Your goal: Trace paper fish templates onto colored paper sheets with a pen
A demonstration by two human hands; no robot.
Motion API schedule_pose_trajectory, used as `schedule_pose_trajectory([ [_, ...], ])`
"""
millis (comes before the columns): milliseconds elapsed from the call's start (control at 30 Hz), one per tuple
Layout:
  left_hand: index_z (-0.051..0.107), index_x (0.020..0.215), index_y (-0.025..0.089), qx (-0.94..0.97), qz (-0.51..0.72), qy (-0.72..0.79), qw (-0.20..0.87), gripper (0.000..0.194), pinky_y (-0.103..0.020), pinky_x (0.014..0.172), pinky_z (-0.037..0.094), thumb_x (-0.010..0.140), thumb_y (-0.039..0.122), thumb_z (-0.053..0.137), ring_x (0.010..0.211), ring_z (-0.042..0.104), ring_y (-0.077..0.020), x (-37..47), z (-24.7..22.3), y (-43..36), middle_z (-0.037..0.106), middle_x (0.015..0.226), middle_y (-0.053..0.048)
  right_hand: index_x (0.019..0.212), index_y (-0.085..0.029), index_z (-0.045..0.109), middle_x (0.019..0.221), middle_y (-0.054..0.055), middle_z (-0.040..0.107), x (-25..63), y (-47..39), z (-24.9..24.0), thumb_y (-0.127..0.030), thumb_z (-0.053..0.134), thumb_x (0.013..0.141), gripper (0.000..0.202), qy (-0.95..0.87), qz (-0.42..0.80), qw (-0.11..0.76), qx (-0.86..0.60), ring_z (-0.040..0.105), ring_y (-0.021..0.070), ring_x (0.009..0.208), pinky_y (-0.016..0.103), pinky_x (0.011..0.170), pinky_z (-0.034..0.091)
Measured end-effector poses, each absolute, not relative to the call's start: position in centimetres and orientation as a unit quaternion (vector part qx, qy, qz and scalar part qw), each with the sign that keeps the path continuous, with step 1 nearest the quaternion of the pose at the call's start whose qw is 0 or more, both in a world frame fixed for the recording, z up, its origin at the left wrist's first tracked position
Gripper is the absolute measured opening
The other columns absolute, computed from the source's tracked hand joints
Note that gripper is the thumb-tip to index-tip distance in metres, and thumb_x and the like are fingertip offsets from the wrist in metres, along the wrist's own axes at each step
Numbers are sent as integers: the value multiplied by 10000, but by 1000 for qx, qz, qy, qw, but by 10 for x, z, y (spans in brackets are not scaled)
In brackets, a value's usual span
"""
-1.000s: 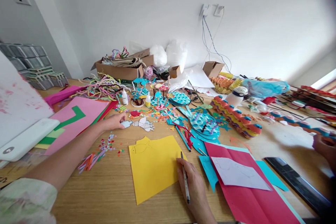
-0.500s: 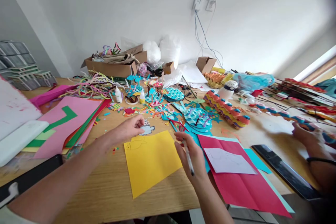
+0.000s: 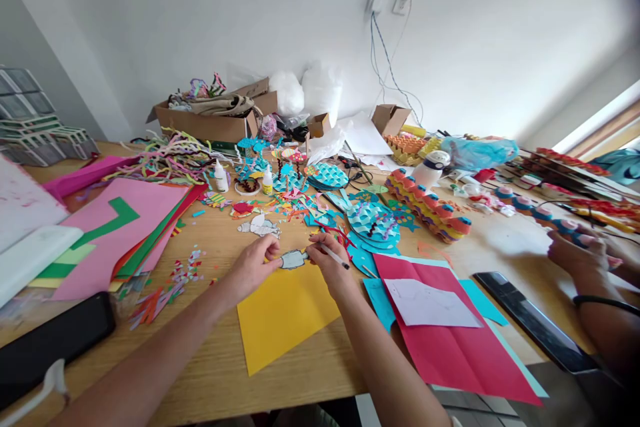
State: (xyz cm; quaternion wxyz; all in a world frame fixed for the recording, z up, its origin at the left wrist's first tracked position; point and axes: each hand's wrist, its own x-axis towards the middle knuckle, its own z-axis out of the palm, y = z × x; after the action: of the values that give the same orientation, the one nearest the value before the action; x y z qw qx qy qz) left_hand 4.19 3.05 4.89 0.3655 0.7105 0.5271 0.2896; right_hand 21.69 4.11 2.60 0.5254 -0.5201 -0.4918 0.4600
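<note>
Between my hands is a small grey-blue paper cutout (image 3: 294,259) with a dark outline, at the far edge of a yellow paper sheet (image 3: 287,320). My left hand (image 3: 256,261) pinches its left end. My right hand (image 3: 330,261) is at its other end, its fingers closed with a pen (image 3: 334,255) lying across them, tip pointing right. The fingers hide both ends of the cutout. Just beyond my left hand lies a white paper cutout (image 3: 259,225) with drawn lines.
Paper scraps (image 3: 170,287) lie to the left beside a black phone (image 3: 57,347) and coloured sheets (image 3: 120,227). On the right are a red sheet (image 3: 460,360) with white paper (image 3: 430,303), and another phone (image 3: 535,320). Another person's hands (image 3: 580,253) work at far right.
My right hand has moved left and away from me, and its pen has swung from steep to slanting. The grey-blue cutout has come nearer, onto the yellow sheet's far edge, between both hands.
</note>
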Motion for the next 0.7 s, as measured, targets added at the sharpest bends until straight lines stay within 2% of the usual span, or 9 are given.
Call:
schedule_pose_trajectory([
  [67,470,735,200,756,252,521,307,67,-308,749,414,754,136,468,806,515,-172,39,48,13,540,788,-9,795,-184,544,563,-52,501,222,48,19,-256,535,628,182,-522,417,516,-536,458,101,493,212,483,354],
  [200,559,825,189,861,122,446,211,168,-324,802,435,765,63,465,892,535,-189,44,40,-29,595,920,-39,808,-181,556,559,-45,507,229,60,2,-261,509,647,185,-573,344,483,-566,461,110,502,204,464,322],
  [300,578,886,189,880,84,440,160,223,-341,828,447,764,37,470,921,539,-200,51,33,-46,601,959,-45,804,-181,559,568,-37,507,230,64,-7,-268,500,661,178,-598,300,468,-578,468,116,526,202,469,314],
  [500,574,974,190,873,73,463,136,290,-363,839,463,749,34,478,955,541,-216,50,24,-47,586,1047,-63,812,-182,527,576,-39,483,225,56,-2,-270,478,692,157,-610,309,468,-561,448,117,517,213,476,317],
  [700,580,967,181,877,74,454,142,277,-391,843,473,743,46,486,953,545,-228,52,22,-50,601,1022,-67,799,-184,529,616,-18,520,223,49,8,-279,501,703,139,-623,299,479,-541,480,127,558,231,525,354],
])
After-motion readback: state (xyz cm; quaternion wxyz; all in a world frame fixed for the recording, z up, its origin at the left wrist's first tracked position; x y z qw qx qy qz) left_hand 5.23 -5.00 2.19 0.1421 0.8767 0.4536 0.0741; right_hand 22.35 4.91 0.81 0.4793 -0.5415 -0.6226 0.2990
